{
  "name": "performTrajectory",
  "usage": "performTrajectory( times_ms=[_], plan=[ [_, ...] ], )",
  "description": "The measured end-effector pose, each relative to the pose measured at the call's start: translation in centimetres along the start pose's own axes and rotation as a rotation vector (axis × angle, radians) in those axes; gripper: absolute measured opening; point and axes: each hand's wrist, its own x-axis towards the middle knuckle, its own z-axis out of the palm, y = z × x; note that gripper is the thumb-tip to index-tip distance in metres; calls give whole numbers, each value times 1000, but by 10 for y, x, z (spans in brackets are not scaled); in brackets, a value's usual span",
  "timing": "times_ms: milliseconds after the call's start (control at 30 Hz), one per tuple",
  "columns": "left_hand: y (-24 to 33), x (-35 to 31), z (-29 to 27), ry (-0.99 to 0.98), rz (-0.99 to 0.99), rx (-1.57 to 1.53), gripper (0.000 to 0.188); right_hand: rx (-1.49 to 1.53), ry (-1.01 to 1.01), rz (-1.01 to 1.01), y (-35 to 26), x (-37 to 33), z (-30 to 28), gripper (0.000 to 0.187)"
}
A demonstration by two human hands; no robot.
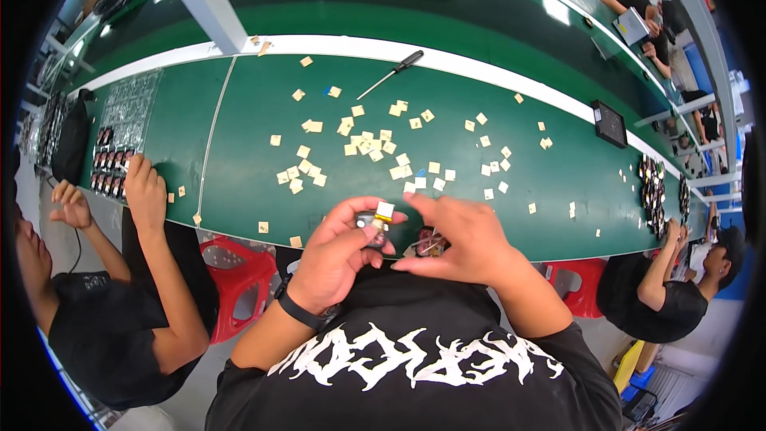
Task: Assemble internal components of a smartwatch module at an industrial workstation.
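Note:
My left hand (pixel 329 259) is closed around a small dark device (pixel 375 231) in front of my chest. At the device's top sits a small part with a white face and a yellow edge (pixel 384 211). My right hand (pixel 459 239) is just to the right, its index finger and thumb apart. Between that finger and thumb shows another small dark device (pixel 431 241) at the table's near edge, partly covered by the hand. Whether the hand touches it, I cannot tell. Many small cream squares (pixel 365 144) lie scattered over the green table (pixel 255 183) ahead of both hands.
A screwdriver (pixel 399 69) lies at the far side, near a white ledge (pixel 335 44). A black tray (pixel 610 124) sits far right. Co-workers (pixel 104 327) sit left and right (pixel 678 287), beside rows of small devices (pixel 112 172). A grey post (pixel 209 8) stands at the back left.

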Motion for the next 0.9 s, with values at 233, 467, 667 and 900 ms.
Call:
performTrajectory(
  times_ms=[233,467,667,900],
  plan=[
    [27,-22,-30,269,277,157,47,-224,120,69,7,75,34,68],
    [24,-38,-34,178,377,273,45,-378,55,35,24,113,66,54],
    [24,-38,-37,167,332,318,46,-313,180,44,12,100,40,40],
    [25,-28,-41,109,304,600,56,2,-21,234,-41,52,4,13]
  ],
)
